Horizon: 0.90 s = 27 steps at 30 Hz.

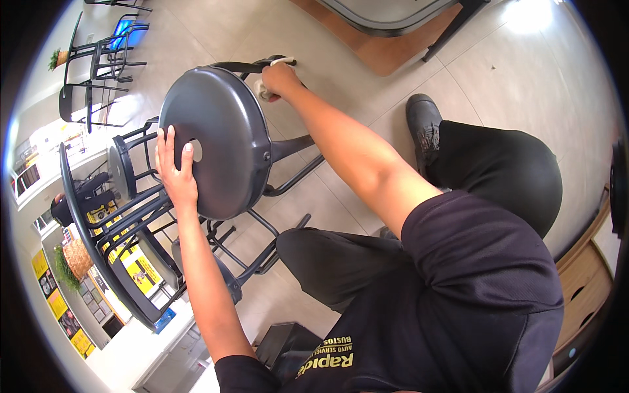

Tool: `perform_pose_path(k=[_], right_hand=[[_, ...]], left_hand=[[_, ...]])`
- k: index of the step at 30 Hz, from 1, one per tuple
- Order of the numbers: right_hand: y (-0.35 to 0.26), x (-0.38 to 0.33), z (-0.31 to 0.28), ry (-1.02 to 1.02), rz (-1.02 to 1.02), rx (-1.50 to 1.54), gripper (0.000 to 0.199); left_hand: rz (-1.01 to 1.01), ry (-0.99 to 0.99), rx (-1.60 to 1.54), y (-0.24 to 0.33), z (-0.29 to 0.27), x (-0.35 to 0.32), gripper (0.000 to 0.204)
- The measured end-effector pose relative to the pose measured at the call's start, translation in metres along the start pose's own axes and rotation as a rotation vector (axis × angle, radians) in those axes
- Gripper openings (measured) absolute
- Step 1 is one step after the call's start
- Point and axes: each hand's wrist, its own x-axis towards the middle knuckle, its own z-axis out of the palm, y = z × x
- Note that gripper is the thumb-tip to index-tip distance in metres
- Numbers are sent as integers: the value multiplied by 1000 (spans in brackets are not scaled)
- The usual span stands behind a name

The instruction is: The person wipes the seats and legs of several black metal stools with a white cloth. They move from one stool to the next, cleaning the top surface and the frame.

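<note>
A dark grey stool (226,131) with a round, glossy seat and a small hole in it is tipped over in front of me. My left hand (175,167) lies on the seat beside the hole, fingers spread, steadying nothing else that I can see. At the stool's far side, my right hand (280,78) is closed around a whitish cloth (263,90). The cloth is pressed at a dark leg (239,67) of the stool. Part of the cloth is hidden by my fingers.
Other dark chairs (98,59) stand at the far left, and a black chair frame (124,281) is close behind the stool. A table (393,16) with a dark rim is at the far side. My shoe (424,128) rests on the tiled floor (341,190). A wooden drawer unit (583,295) is at the right.
</note>
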Motion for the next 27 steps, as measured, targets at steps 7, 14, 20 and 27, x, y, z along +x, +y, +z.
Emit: perform_pose_path(k=[7,14,20,27], right_hand=[[-40,30,20,-272,-51,334,28],[-47,-9,-28,-208,-299,423,32],[15,33,-7,-106,-71,-65,36],[-12,79,36,-135,1,238,24]], left_hand=[[26,1,8,2,2,7,54],[29,-3,0,0,1,1,55],[16,2,13,-6,-2,-6,56],[36,-1,-2,6,4,13,56]])
